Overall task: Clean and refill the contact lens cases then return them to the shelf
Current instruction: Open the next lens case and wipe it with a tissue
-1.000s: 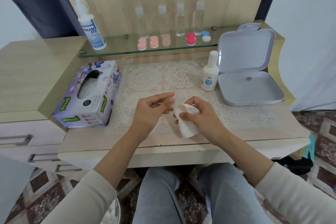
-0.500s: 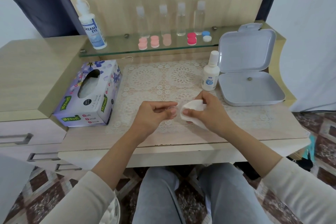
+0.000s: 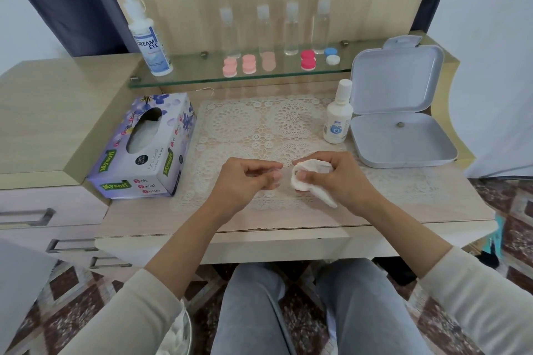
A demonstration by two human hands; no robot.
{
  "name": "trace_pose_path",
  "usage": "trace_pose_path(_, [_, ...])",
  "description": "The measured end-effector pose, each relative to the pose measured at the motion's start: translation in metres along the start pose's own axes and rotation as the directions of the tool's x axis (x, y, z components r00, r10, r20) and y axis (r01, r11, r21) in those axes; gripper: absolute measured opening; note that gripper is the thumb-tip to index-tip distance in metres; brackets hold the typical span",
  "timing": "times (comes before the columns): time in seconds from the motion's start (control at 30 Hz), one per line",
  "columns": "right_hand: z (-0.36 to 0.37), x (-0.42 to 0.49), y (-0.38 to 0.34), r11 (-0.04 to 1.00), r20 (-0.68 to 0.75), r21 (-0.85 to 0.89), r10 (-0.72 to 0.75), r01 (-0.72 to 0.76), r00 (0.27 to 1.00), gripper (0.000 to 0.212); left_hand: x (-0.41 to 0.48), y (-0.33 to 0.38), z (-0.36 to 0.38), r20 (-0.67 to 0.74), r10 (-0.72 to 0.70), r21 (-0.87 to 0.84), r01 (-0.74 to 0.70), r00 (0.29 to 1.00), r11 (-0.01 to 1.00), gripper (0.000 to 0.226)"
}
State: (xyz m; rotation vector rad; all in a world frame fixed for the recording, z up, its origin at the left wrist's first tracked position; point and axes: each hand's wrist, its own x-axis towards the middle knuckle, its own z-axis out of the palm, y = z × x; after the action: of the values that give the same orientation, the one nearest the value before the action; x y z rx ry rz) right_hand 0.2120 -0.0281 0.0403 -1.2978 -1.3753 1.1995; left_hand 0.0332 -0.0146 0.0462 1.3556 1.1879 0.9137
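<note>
At the counter's front edge the hands have drawn apart: the right hand grips the wadded tissue, the left hand is curled, round what I cannot tell. That wipe looks done; lens cases sit on the far glass shelf

Left hand: fingers curled toward thumb, contents indeterminate. Right hand: fingers curled around white tissue. Hands near, not touching.

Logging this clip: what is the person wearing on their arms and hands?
The left hand and right hand are bare: no gloves, rings or watch visible. The left sleeve and right sleeve are cream, pushed up past the forearms.
</note>
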Motion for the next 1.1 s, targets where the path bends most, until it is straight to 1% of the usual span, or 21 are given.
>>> trace_pose_path(0.07, [0.001, 0.001, 0.002, 1.0, 0.004, -0.024, -0.008, 0.008, 1.0, 0.006, 0.0, -0.001, 0.001, 0.002, -0.011, 0.0, 0.011, 1.0, 1.0, 0.02])
trace_pose_path(0.17, [0.001, 0.003, 0.007, 0.994, -0.047, -0.111, 0.005, -0.01, 0.999, 0.024, -0.001, -0.001, 0.008, -0.002, -0.027, -0.002, 0.027, 1.0, 1.0, 0.02])
trace_pose_path(0.27, [0.0, 0.001, 0.005, 0.989, -0.107, -0.146, -0.02, 0.004, 0.994, 0.032, 0.0, 0.0, 0.013, 0.014, -0.015, 0.009, 0.015, 1.0, 1.0, 0.02])
trace_pose_path(0.33, [0.0, -0.001, 0.002, 0.997, -0.14, -0.083, -0.014, 0.002, 0.99, 0.03, 0.002, 0.002, 0.014, 0.03, -0.004, 0.034, 0.003, 1.0, 0.999, 0.021])
trace_pose_path(0.4, [-0.002, -0.002, 0.0, 1.0, -0.132, 0.0, 0.0, 0.0, 0.991, 0.028, 0.001, 0.003, 0.016, 0.032, 0.0, 0.045, -0.001, 0.999, 0.999, 0.022])
trace_pose_path(0.5, [-0.005, -0.003, -0.001, 1.0, -0.081, 0.031, 0.008, -0.005, 0.997, 0.025, 0.001, 0.004, 0.014, 0.019, -0.013, 0.028, 0.012, 1.0, 1.0, 0.02])
trace_pose_path(0.63, [-0.009, -0.001, 0.005, 0.999, -0.032, 0.031, 0.012, -0.011, 0.999, 0.007, 0.003, 0.006, 0.006, 0.008, -0.019, -0.019, 0.019, 1.0, 1.0, 0.022])
trace_pose_path(0.67, [-0.008, -0.002, 0.004, 1.0, -0.018, 0.029, 0.005, -0.004, 1.0, 0.007, 0.003, 0.006, 0.005, 0.012, -0.019, -0.024, 0.019, 1.0, 1.0, 0.022])
trace_pose_path(0.73, [-0.004, -0.003, 0.004, 0.999, -0.016, 0.031, -0.004, 0.005, 1.0, 0.012, 0.002, 0.005, 0.004, 0.021, -0.023, -0.012, 0.023, 1.0, 1.0, 0.019])
trace_pose_path(0.83, [0.002, -0.004, 0.007, 1.0, -0.096, 0.021, -0.005, 0.007, 0.995, 0.016, 0.002, 0.003, 0.006, 0.018, -0.02, 0.029, 0.019, 1.0, 0.999, 0.017])
trace_pose_path(0.97, [0.008, -0.003, 0.01, 1.0, -0.188, -0.005, -0.013, 0.012, 0.982, 0.026, 0.002, 0.002, 0.009, 0.022, -0.004, 0.055, 0.002, 1.0, 0.998, 0.021])
trace_pose_path(1.03, [0.007, -0.002, 0.008, 1.0, -0.179, 0.024, -0.008, 0.013, 0.984, 0.025, 0.002, 0.002, 0.009, 0.026, 0.003, 0.059, -0.005, 1.0, 0.998, 0.02])
trace_pose_path(1.1, [0.005, -0.003, 0.005, 0.996, -0.153, 0.091, -0.002, 0.016, 0.988, 0.021, 0.002, 0.003, 0.008, 0.022, 0.012, 0.056, -0.013, 1.0, 0.998, 0.018])
